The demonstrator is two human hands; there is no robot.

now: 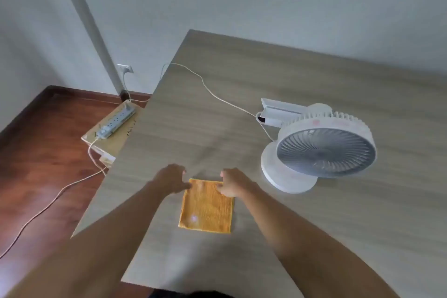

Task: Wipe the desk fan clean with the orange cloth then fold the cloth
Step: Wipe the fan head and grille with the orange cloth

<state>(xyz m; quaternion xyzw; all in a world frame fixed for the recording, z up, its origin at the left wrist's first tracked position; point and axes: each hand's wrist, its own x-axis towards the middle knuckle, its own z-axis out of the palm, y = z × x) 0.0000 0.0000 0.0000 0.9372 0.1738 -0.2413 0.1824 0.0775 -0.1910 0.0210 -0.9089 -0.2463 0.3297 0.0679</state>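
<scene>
The orange cloth (206,208) lies flat on the wooden desk (242,94) as a folded rectangle, close to the front edge. My left hand (173,178) rests at its far left corner, fingers bent, the thumb touching the cloth. My right hand (233,182) is at the far right corner, fingers curled onto the cloth's edge. The white desk fan (324,149) stands upright on its round base to the right of the cloth, its grille facing me, apart from both hands.
A white cable (205,87) runs from the fan across the desk and off its left edge. A white box (278,111) lies behind the fan. Left of the desk, a power strip (116,122) sits on a cardboard box on the wooden floor.
</scene>
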